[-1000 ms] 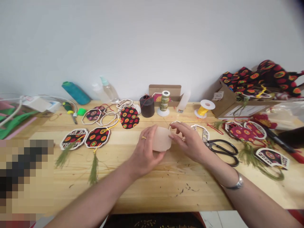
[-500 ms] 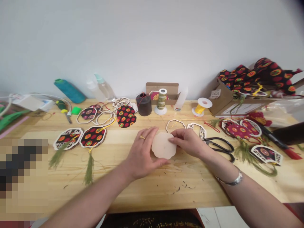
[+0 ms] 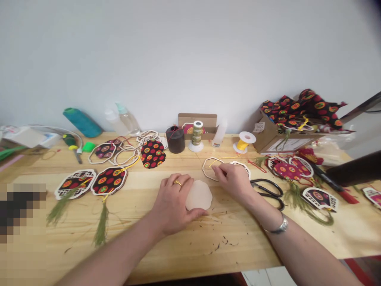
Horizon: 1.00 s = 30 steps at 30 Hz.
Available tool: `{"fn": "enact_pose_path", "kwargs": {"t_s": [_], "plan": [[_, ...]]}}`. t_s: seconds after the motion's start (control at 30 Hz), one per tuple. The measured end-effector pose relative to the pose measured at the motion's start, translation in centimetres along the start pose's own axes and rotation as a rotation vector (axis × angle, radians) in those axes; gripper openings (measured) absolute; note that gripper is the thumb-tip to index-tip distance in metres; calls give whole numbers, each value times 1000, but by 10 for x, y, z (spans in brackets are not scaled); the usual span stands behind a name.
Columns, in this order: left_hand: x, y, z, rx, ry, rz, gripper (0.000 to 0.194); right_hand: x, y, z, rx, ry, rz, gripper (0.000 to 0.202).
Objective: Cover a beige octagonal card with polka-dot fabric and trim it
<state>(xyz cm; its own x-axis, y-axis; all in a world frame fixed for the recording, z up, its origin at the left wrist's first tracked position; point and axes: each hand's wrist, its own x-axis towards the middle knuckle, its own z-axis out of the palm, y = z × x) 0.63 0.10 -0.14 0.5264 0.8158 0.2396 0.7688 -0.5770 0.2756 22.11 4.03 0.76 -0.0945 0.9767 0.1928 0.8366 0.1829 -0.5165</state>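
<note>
My left hand (image 3: 172, 204) curves round a pale, scalloped flat piece (image 3: 200, 196), its thumb along the near edge and its fingers over the left side. The piece rests low over the table, its plain face up. Over a thin, pale openwork frame (image 3: 205, 174), my right hand (image 3: 235, 180) is closed in a pinch; whatever its fingertips hold is hidden. A lattice frame (image 3: 242, 167) is partly covered by that hand. Black-handled scissors (image 3: 269, 190) lie beside my right wrist. A patterned fabric-covered piece (image 3: 153, 154) lies beyond my left hand.
Tasselled ornaments (image 3: 109, 180) lie at left, more ornaments (image 3: 320, 198) at right. Along the wall stand a teal thread cone (image 3: 83, 122), a black spool (image 3: 175, 141), a green thread spool (image 3: 196, 135), a yellow cord spool (image 3: 244, 143) and a fabric-filled box (image 3: 268, 137).
My right hand has let go of the scalloped piece and moved up and away to the thin frame. My left hand keeps the piece. The view has shifted slightly.
</note>
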Motion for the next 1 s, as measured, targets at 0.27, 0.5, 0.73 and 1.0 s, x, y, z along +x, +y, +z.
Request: {"fn": "enact_pose_path", "kwargs": {"t_s": [0.27,0.5,0.73,1.0], "plan": [[-8,0,-1,-37,-149,6,92,24,19,-4,71,193,79,24],[-5,5,-3,-75,-203,-61,83,81,17,8,309,314,300,79],[-5,3,-4,-121,-203,-68,91,112,7,20,304,321,397,49],[-3,3,-4,-132,-184,-39,90,100,-5,-6,311,323,337,19]]}}
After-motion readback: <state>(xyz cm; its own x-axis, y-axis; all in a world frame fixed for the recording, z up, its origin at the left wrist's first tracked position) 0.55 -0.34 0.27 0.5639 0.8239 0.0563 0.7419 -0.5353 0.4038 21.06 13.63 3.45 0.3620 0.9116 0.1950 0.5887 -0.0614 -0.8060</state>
